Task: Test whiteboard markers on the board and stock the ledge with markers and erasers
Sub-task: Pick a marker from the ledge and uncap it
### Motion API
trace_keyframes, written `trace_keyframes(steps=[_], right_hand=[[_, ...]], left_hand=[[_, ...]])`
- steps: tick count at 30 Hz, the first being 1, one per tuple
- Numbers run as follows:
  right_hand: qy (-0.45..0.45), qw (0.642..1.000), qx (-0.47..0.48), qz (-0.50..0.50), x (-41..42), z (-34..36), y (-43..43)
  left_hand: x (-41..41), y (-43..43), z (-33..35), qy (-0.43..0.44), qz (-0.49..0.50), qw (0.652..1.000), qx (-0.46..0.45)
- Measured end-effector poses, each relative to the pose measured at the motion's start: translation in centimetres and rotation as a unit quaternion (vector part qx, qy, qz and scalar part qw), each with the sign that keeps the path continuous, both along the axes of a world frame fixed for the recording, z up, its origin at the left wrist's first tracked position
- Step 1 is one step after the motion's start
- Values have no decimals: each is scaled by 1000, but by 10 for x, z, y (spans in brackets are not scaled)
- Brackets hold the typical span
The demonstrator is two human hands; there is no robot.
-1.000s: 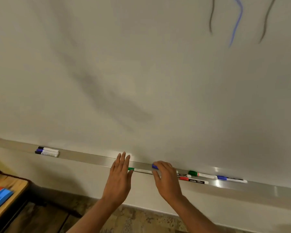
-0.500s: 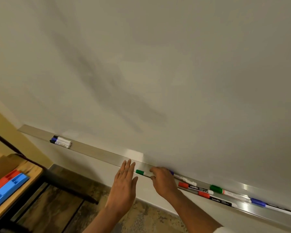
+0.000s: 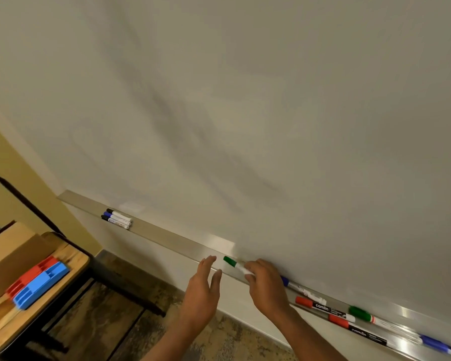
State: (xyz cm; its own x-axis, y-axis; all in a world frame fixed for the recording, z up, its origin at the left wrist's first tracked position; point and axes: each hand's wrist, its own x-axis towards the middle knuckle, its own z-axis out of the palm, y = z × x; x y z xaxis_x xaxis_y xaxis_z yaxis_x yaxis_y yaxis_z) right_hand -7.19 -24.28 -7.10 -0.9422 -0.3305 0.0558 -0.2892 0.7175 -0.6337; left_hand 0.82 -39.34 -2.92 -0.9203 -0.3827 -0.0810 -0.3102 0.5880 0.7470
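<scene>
A metal ledge (image 3: 167,237) runs along the bottom of the whiteboard (image 3: 271,113). My right hand (image 3: 267,285) pinches a green-capped marker (image 3: 231,262) lying on the ledge. My left hand (image 3: 202,290) hovers just below the ledge with straight fingers, holding nothing. To the right on the ledge lie a blue marker (image 3: 297,286), two red markers (image 3: 311,304), another green marker (image 3: 361,313) and a further blue one (image 3: 436,343). Three markers (image 3: 116,218) lie bunched at the ledge's left end.
A wooden chair seat (image 3: 71,259) at lower left carries a cardboard box (image 3: 11,254) and red and blue erasers (image 3: 38,282). The chair's dark metal frame (image 3: 24,198) arcs up near the yellow wall. Patterned floor lies below the ledge.
The view swung left and down, bringing the chair with the erasers into sight. My right hand slid left along the ledge onto the green marker; the left hand stayed beside it.
</scene>
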Motion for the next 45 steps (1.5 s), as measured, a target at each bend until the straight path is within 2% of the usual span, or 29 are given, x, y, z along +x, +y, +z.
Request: trace_keyframes(steps=[3,6,9,11,15,22,27,32,35,38,40,42,45], right_hand=[[-1,996,-91,-8,9,36,-8],[-33,985,-170,-10,20,79,-11],[-78,970,-230,-16,29,123,-9],[-104,963,-249,-22,33,152,-4],[-132,938,-321,-7,42,209,-1],[-75,921,-378,-51,60,278,-6],[33,943,-319,-95,75,311,-5],[117,947,-274,-116,85,338,-1],[169,951,-225,-127,87,338,9],[181,942,-232,-159,92,335,24],[170,938,-260,-156,95,348,32],[159,923,-326,-129,96,371,37],[182,867,-454,-94,102,411,41]], left_hand=[[-14,-3,31,14,81,981,176],[-23,-6,74,39,88,939,330],[-26,-6,118,65,49,903,422],[-24,-4,144,74,21,890,450],[-15,4,186,78,-56,883,460],[-11,13,249,93,-165,856,481],[-11,20,279,95,-170,846,496],[-6,30,304,113,-164,829,523],[-12,24,329,183,-128,825,519],[-24,1,361,283,-97,796,526],[-23,-8,379,341,-115,805,472],[-21,-7,388,404,-137,829,361],[-25,1,391,481,-149,837,212]])
